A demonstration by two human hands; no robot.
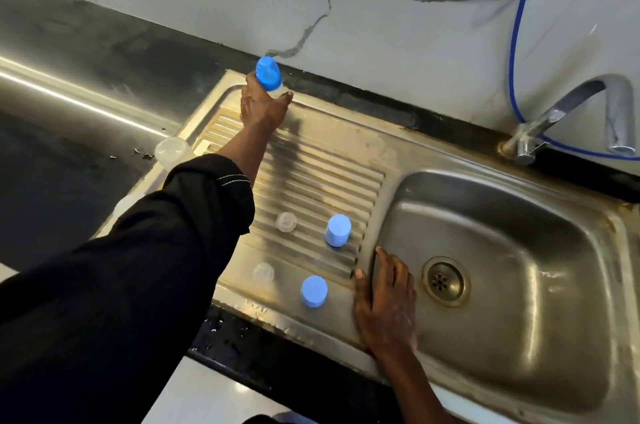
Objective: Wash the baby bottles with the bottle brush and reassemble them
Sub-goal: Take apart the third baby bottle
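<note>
- The left hand (263, 108), at the end of an arm in a black sleeve, reaches to the far left corner of the steel drainboard (311, 160). Its fingers are curled round the clear body of a blue-capped bottle (268, 75).
- The bottle sticks up out of the top of the fist, tilted, with its blue cap pointing up and away towards the marble wall. Whether its base touches the drainboard is hidden by the hand.
- The right hand (384, 302) lies flat with straight fingers on the near rim between drainboard and sink basin (502, 250). It holds nothing.
- Well apart from the gripped bottle, at the near end of the drainboard, stand two blue caps, one nearer the basin (337, 229) and one at the front edge (314, 291), just beside the right hand. Whether there are bottles under them cannot be told from above.
- To the left of those caps sit two small clear pieces, one further back (286, 221) and one nearer (263, 273); they look like teats or inner lids.
- A clear bottle body (172, 150) lies on the dark counter at the drainboard's left edge.
- No bottle brush is in view. The tap (588, 112) is not running and the basin looks dry.
- Judging by this, one bottle appears assembled and capped, while the separate caps and clear pieces suggest more assembly is left. Whether the parts are washed cannot be told.
</note>
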